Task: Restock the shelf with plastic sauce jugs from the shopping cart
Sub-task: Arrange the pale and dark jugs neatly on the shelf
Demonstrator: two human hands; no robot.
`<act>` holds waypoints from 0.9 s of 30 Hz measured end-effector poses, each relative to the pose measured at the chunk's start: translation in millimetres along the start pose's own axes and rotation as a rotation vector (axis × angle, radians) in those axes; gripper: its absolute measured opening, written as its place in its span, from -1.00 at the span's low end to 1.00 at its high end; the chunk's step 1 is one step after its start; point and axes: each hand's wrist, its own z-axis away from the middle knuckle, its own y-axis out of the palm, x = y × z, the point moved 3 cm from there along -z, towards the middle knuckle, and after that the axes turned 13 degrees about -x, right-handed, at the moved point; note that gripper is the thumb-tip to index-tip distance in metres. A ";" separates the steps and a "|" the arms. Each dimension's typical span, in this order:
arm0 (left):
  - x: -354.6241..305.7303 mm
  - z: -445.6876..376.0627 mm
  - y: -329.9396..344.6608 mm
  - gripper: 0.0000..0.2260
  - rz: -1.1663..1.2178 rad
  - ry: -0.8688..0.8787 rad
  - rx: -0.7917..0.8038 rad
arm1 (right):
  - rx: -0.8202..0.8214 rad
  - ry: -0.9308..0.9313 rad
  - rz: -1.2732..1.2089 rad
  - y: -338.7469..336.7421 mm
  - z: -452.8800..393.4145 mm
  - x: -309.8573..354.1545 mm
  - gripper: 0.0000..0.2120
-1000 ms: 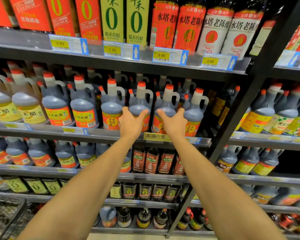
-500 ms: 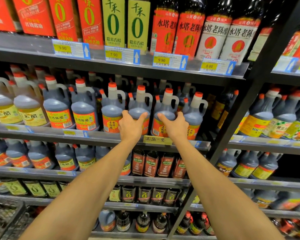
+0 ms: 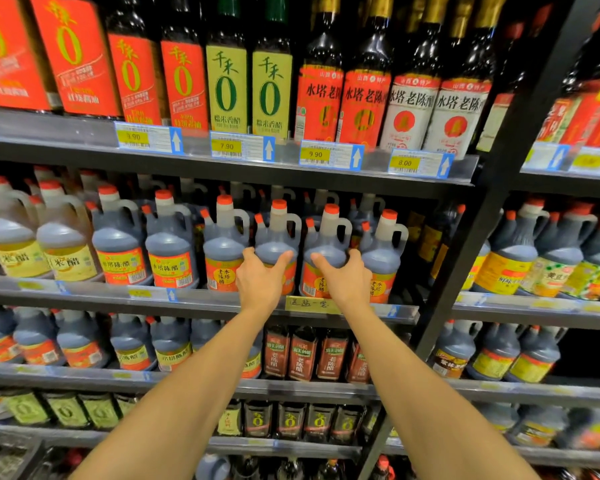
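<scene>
1. Two jugs stand side by side at the front edge of the shelf [image 3: 194, 299], in a row of like jugs with orange caps and dark fill.
2. The left hand [image 3: 260, 277] grips the left jug [image 3: 276, 242] low on its body: thumb spread across the front to the right, fingers wrapped round the left flank, palm over the label.
3. The right hand [image 3: 343, 277] grips the right jug [image 3: 328, 245] the same way, mirrored: thumb pointing left across the front, fingers curled round the right flank.
4. Both jugs stand upright, bases hidden behind the hands; whether they rest on the shelf or are lifted just off it cannot be told.
5. The two hands are close together, thumbs pointing toward each other with a narrow gap between them.
6. A jug [image 3: 224, 249] stands just left of the left hand, and another [image 3: 383, 252] just right of the right hand.
7. A yellow handwritten tag [image 3: 309, 304] sits on the shelf edge between the wrists.
8. A cart [image 3: 7, 459] corner shows at the lower left, blurred.
</scene>
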 end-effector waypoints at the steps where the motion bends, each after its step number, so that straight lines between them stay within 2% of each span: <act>1: -0.2 0.4 -0.3 -0.37 -0.005 -0.002 0.002 | 0.000 0.002 0.004 -0.4 0.0 0.7 -0.19; 10: 1.6 -1.2 -0.1 -0.47 -0.034 -0.013 -0.012 | 0.007 0.009 -0.002 -2.5 -1.2 1.0 -0.15; 19: -2.1 -4.0 0.2 -0.42 -0.124 0.020 0.014 | 0.043 -0.015 0.060 -2.9 -0.4 4.0 -0.20; 24: -1.7 -4.5 -4.3 -0.37 -0.156 0.035 0.057 | 0.115 -0.037 0.044 -9.8 -1.6 -0.1 -0.23; 27: -2.6 1.6 -14.0 -0.37 -0.220 0.075 0.121 | 0.215 -0.094 0.081 -20.4 -2.0 -3.3 -0.28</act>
